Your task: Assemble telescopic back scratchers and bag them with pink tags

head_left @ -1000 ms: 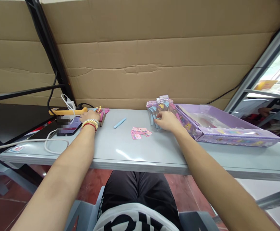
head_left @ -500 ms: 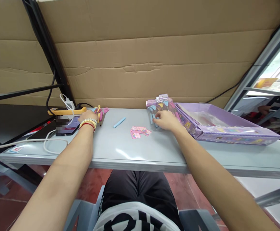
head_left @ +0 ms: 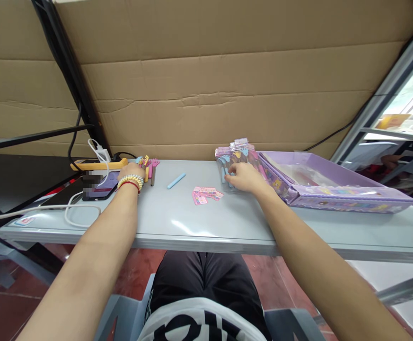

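A: Nearest to us, black trousers and the front edge of the grey bench [head_left: 227,227], with both bare forearms stretched out across it.

B: A white cable [head_left: 50,208] loops along the near left corner, running towards a phone [head_left: 101,185] lying flat with its screen lit.

A: Further in, the left hand [head_left: 132,170], beads and a red cord on the wrist, lies knuckles up on a little cluster of toy forks [head_left: 150,166] in pink, yellow and blue. The fingers are curled over them, but whether they actually grip, I cannot tell from here.

B: In the middle, a few small pink cards [head_left: 206,194] lie loose, and a blue stick [head_left: 177,180] sits alone just beyond, between the two hands.

A: Over to the right hand [head_left: 246,176]. It is cupped, fingertips pressed on a stack of clear packets [head_left: 235,156] holding more of those forks. Touching, loosely closed around the near side, nothing lifted.

B: That stack stands tight against the end of a long purple box [head_left: 334,194], open-topped, angled off to the right.

A: Behind the left hand, a yellow power strip [head_left: 100,164] with a white charger plugged in.

B: And the back is closed off by a wall of brown cardboard [head_left: 227,94], a black pole leaning across its left side.
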Tool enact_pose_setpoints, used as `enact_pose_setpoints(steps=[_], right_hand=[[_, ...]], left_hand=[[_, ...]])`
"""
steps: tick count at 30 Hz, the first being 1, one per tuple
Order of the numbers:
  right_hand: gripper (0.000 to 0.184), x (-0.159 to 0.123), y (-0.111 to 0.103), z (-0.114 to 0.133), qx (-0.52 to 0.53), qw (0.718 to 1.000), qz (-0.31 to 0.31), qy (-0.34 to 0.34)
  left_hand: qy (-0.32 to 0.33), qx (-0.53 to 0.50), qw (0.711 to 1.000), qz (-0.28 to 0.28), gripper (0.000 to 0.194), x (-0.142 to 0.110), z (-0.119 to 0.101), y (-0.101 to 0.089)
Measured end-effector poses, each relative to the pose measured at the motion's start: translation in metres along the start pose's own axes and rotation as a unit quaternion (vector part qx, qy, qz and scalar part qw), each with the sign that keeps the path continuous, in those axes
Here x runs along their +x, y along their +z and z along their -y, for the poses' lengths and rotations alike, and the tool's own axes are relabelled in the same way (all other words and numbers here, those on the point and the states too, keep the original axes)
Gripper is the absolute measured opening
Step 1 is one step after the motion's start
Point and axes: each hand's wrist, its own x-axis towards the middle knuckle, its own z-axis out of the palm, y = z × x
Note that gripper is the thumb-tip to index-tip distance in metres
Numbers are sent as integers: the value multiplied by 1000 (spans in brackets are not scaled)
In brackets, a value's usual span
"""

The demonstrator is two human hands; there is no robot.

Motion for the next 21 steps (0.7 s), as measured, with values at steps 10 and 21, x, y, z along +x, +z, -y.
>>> enact_pose_setpoints(steps=[10, 21], right_hand=[[23, -1, -2, 8, 124, 986, -69, -87], [49, -12, 1, 17, 333, 923, 100, -162]], left_hand=[[264, -119, 955, -58, 32, -24, -48, 0], [513, -248, 789, 230, 27, -97, -93, 14]])
